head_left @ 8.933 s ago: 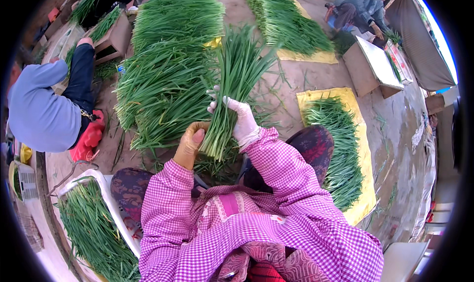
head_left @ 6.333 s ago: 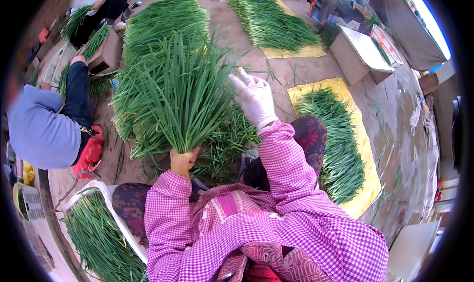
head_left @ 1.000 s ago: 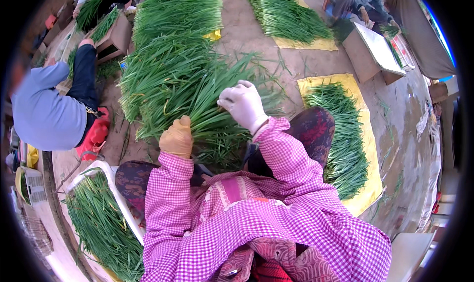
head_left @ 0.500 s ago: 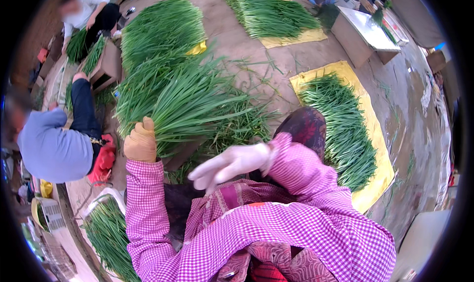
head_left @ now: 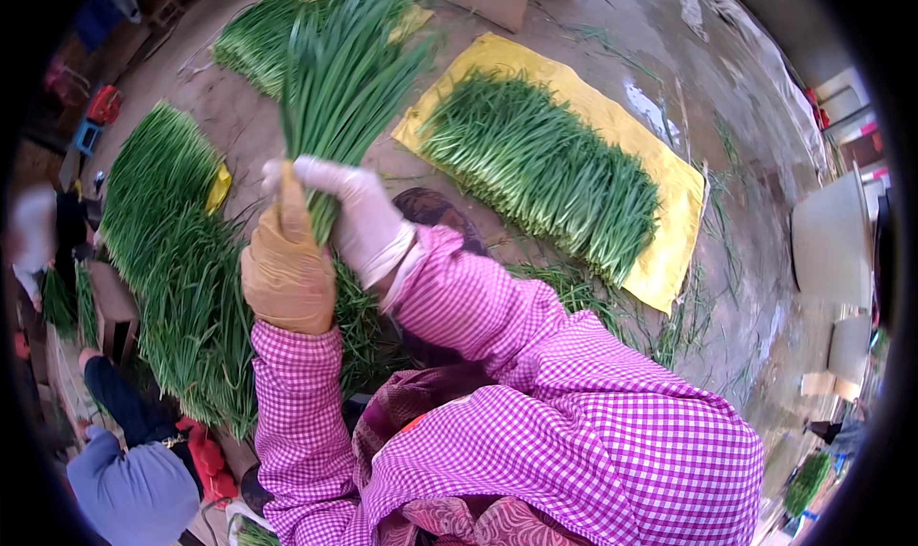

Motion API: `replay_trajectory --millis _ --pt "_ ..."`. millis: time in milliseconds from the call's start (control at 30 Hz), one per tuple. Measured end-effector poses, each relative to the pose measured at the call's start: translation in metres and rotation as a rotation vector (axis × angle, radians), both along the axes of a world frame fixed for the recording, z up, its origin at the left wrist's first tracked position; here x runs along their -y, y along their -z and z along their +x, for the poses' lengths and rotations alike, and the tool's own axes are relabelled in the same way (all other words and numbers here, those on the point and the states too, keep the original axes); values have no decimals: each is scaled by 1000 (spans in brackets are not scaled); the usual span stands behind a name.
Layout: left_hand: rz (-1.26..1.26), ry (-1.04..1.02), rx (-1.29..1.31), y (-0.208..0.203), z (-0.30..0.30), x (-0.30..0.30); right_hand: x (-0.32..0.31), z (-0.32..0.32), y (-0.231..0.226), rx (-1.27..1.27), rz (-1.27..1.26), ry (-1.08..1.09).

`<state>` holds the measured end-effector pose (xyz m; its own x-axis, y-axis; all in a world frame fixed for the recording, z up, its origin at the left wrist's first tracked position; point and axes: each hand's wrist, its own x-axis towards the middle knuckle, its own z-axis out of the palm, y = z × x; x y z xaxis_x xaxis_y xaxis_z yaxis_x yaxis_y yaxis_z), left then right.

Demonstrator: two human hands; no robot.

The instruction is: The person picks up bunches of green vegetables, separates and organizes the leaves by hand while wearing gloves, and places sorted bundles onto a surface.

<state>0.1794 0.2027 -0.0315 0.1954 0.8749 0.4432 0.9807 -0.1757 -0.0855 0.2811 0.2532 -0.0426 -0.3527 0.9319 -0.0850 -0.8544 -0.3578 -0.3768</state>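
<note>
My left hand [head_left: 288, 273], in a tan-yellow glove, is closed around the lower part of a bunch of green chives [head_left: 349, 77]. My right hand [head_left: 361, 216], in a white glove, grips the same bunch from the right, its fingers touching the left hand. The long leaves fan out upward and away from me, held off the ground. Stem ends show just below the hands, partly hidden by them. Left of my hands lies a long pile of chives [head_left: 182, 259].
A yellow sheet [head_left: 669, 273] carries a row of chives [head_left: 545, 173] to the right. Another chive pile [head_left: 253, 44] lies behind my bunch. Loose leaves [head_left: 583, 293] litter the ground. A person in a blue-grey top [head_left: 134, 493] sits at the lower left. A wet floor patch [head_left: 650, 111] shines at right.
My view has swung to the right. The left hand has raised the chive bunch off the pile, and the right hand, outstretched before, now grips it too.
</note>
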Motion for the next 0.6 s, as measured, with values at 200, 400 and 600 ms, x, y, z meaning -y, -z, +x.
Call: replay_trajectory --millis 200,400,600 --pt "14 250 77 13 8 9 -43 153 10 280 143 411" --pt "-306 201 360 77 -82 24 -45 278 170 326 -262 564" --pt "-404 258 635 128 -136 57 -24 300 308 333 -897 713"
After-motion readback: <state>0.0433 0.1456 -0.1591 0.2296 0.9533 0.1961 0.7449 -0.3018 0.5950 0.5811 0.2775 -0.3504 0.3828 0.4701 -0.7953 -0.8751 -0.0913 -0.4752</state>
